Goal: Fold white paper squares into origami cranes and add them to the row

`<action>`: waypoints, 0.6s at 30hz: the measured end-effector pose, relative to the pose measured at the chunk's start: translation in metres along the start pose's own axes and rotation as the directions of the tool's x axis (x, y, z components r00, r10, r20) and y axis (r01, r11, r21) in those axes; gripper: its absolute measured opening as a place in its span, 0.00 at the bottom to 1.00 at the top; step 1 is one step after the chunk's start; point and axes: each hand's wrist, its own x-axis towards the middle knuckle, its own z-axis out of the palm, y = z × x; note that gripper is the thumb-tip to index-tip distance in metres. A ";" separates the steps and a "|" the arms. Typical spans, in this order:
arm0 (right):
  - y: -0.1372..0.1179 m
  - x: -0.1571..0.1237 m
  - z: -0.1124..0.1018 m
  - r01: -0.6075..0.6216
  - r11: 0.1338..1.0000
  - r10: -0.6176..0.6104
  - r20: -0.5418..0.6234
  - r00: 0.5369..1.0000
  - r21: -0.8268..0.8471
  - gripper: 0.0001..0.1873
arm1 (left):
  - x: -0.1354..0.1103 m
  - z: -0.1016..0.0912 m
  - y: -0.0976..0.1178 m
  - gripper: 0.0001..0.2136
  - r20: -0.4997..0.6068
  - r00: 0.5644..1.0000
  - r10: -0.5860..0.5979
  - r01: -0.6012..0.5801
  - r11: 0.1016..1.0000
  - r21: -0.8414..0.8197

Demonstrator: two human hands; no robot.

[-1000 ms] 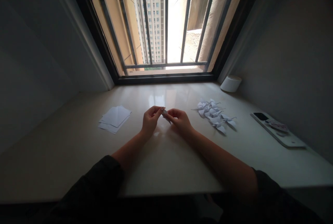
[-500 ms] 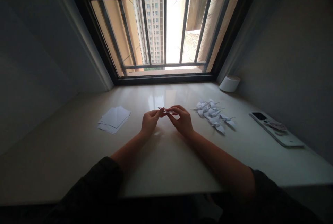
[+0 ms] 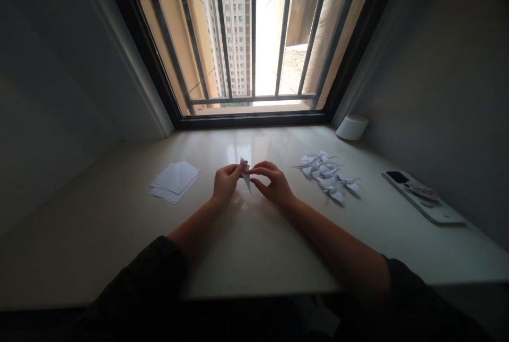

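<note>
A small piece of folded white paper (image 3: 247, 178) is pinched between the thumb and fingers of my left hand (image 3: 227, 182). It is narrow and pointed, with one tip downward and thin points at the top. My right hand (image 3: 274, 183) is just to its right, thumb and index finger apart. The index fingertip is at the paper's edge; whether it touches I cannot tell. To the right of my right hand lies a cluster of several folded paper cranes (image 3: 324, 172). Left of my left hand is a loose stack of white paper sheets (image 3: 175, 180).
A pale glossy tabletop (image 3: 254, 257) runs up to a barred window (image 3: 254, 50). A white cylindrical object (image 3: 352, 128) stands at the back right corner. Further forward on the right lies a phone (image 3: 423, 198) with its camera side up. Walls close in both sides.
The folded paper has turned from roughly level to upright, its tip now pointing down. My right hand's fingers have parted from their pinch on it, while my left hand keeps hold.
</note>
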 end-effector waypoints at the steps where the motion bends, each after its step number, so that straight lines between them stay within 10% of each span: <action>1: 0.000 0.000 0.000 -0.002 1.000 0.002 0.006 1.000 -0.009 0.13 | -0.001 0.000 0.000 0.18 0.010 1.000 0.002 -0.002 1.000 -0.005; 18: -0.001 -0.002 0.002 -0.090 0.994 0.097 -0.104 0.990 0.067 0.03 | -0.002 0.003 0.005 0.15 0.165 0.986 0.012 -0.002 0.998 -0.061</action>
